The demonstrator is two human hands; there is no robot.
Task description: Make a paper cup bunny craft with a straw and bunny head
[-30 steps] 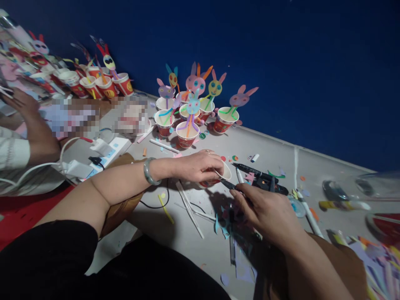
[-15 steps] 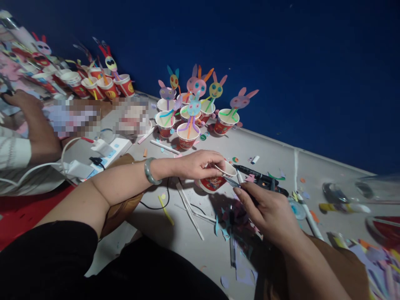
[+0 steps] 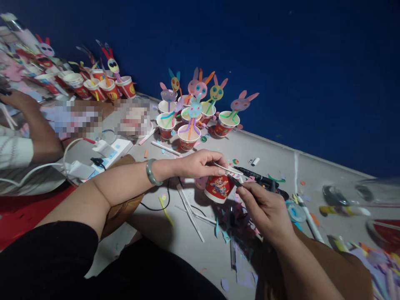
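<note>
My left hand, with a bangle at the wrist, pinches the rim of a red paper cup with a printed cartoon figure. The cup is tilted above the table, its printed side facing me. In my right hand are what look like dark scissors, mostly hidden by the fingers. Their narrow tip reaches the cup's rim beside my left thumb. Behind the cup stand several red paper cups with paper rabbit heads on coloured stems.
Black markers and a white marker cap lie beyond my right hand. Paper scraps and white sticks litter the table. At left are a power strip with cables, more decorated cups and another person's arm.
The cup has tipped in my left hand, so more of its printed side shows and its base sits lower. My right hand has shifted slightly, its tool still at the rim.
</note>
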